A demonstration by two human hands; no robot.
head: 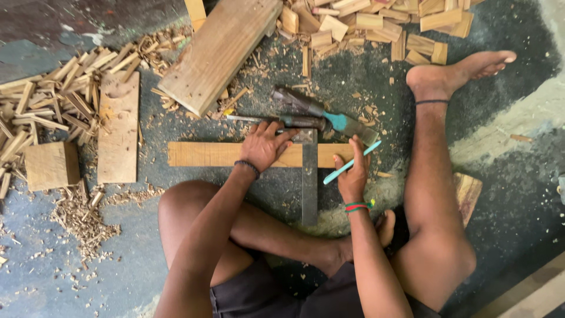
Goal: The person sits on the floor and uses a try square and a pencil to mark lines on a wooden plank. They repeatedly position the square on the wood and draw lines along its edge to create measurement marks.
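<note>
Bare crossed legs (pixel 235 235), blue-grey concrete floor (pixel 512 100), wood offcuts (pixel 376 23), scattered shavings (pixel 82 218)

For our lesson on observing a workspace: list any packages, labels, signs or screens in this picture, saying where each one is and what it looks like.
None: no package, label, sign or screen shows in this view.
What is there instead: bare wooden offcuts and shavings on the blue-grey floor.
The left hand presses on a long pale wooden strip beside a grey metal square.
The right hand holds a thin turquoise pencil.
</note>
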